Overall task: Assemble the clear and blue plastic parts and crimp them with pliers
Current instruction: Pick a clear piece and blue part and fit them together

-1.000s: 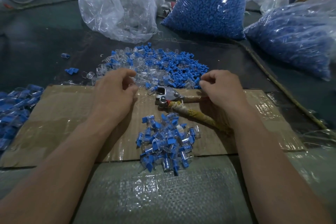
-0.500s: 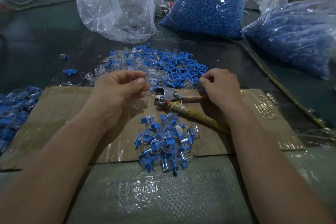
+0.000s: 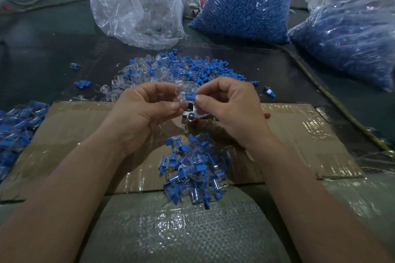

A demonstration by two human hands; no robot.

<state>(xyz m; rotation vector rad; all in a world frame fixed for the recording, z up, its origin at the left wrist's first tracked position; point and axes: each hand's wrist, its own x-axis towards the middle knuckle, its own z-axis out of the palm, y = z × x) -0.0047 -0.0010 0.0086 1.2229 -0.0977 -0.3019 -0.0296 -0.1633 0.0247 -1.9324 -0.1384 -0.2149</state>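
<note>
My left hand [image 3: 147, 111] pinches a small clear plastic part [image 3: 179, 96] between thumb and fingers. Facing it, my right hand [image 3: 230, 109] pinches a small blue part [image 3: 190, 97], and the two parts meet in the air above the cardboard sheet [image 3: 70, 134]. The pliers [image 3: 193, 114] lie on the cardboard just below both hands, with the handles hidden under my right hand. A heap of loose clear and blue parts [image 3: 181, 70] spreads beyond the hands. A pile of joined clear-and-blue pieces [image 3: 192, 168] sits between my forearms.
A crumpled clear bag [image 3: 136, 4] stands at the back. Two full bags of blue parts [image 3: 245, 0] [image 3: 350, 38] sit to the right. More joined pieces [image 3: 17, 130] lie at the left edge. A cord [image 3: 333, 100] runs along the right. Woven plastic sheeting [image 3: 181, 230] covers the near side.
Both hands rose from the table and came together at the centre. The right hand left the pliers' handles and now holds a blue part against the clear one.
</note>
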